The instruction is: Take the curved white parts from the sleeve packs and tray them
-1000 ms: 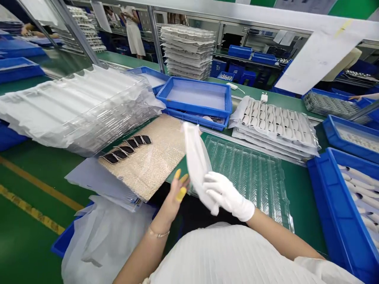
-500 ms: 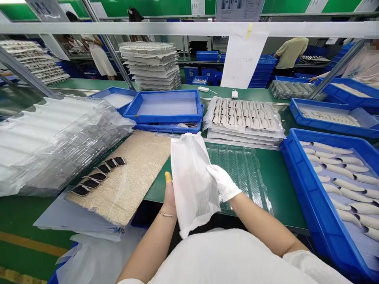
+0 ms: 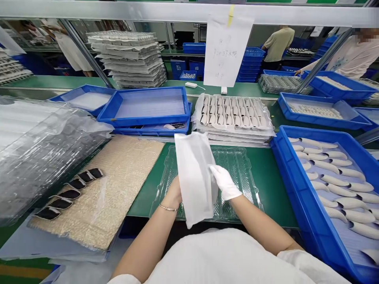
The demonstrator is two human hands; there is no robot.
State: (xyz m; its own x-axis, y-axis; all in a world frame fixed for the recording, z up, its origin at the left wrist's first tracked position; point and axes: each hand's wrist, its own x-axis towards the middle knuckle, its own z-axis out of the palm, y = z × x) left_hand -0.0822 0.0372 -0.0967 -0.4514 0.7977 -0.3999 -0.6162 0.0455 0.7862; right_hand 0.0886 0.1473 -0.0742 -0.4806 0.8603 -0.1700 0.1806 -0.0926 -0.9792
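A white translucent sheet (image 3: 195,177) hangs between my hands above a clear ribbed plastic tray (image 3: 245,185) on the green table. My right hand (image 3: 225,182), in a white glove, grips the sheet's right edge with its fingers pressed together. My left hand (image 3: 175,189) is at the sheet's left side, and its fingers are hidden behind the sheet. Past the tray stands a stack topped by rows of pale, curved pieces (image 3: 233,112).
Dark lens-like pieces (image 3: 69,194) lie on a beige padded sheet (image 3: 118,169) at left, beside piled clear trays (image 3: 47,150). Blue bins stand behind (image 3: 145,118) and at right (image 3: 281,157), the right one holding pale curved pieces. A metal bar (image 3: 166,12) crosses ahead. People work beyond.
The view has shifted, showing more of the clear tray. The white sheet now looks narrower and folded over, and my left thumb, visible before, has gone behind it.
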